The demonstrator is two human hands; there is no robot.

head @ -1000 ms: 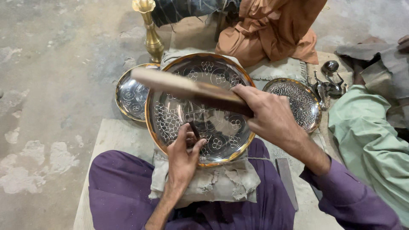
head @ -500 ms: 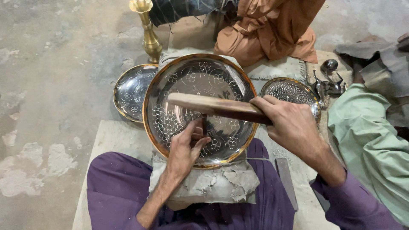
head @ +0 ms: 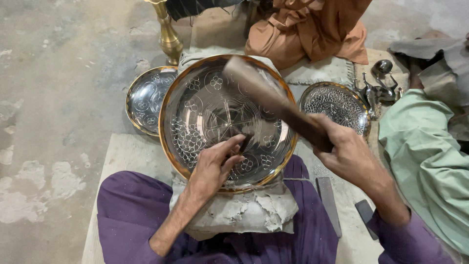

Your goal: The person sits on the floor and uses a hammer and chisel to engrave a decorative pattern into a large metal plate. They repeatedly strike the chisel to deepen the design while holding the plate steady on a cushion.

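A large engraved metal plate (head: 205,112) with a brass-coloured rim rests tilted on a grey cloth pad (head: 244,212) on my lap. My left hand (head: 215,164) presses a small dark chisel (head: 244,143) against the plate's lower middle. My right hand (head: 347,151) grips a long wooden mallet (head: 264,95), raised over the plate with its head pointing up and left.
A smaller engraved plate (head: 144,100) lies left of the big one, a dotted one (head: 334,105) to its right. A brass vase (head: 168,32) stands behind. Small metal figures (head: 381,85), flat tools (head: 328,203), and two other seated persons in orange (head: 312,27) and green (head: 425,161) are nearby.
The mallet swung from lying across the plate to a raised, steeper angle, head up and left. My left hand stayed on the chisel at the plate's lower middle.
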